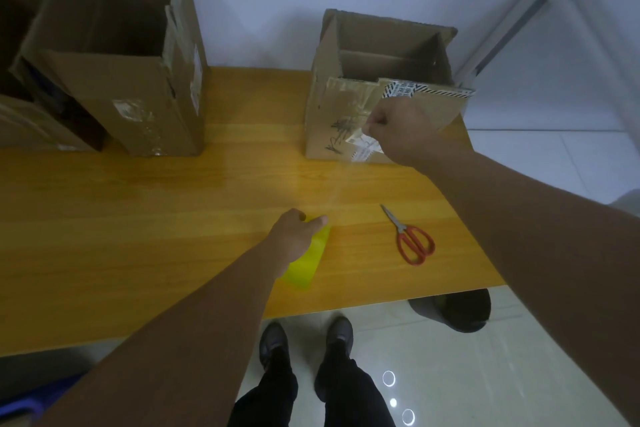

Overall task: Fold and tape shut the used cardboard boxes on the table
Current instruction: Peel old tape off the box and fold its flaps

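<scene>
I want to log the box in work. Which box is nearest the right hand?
The smaller box on the right, with striped tape on its flap; the right hand is at its front. The larger box stands far left.

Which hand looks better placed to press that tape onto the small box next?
Probably the right hand: it pinches the tape right at the front of the box. The left hand is back on the table, holding the yellow roll.
</scene>
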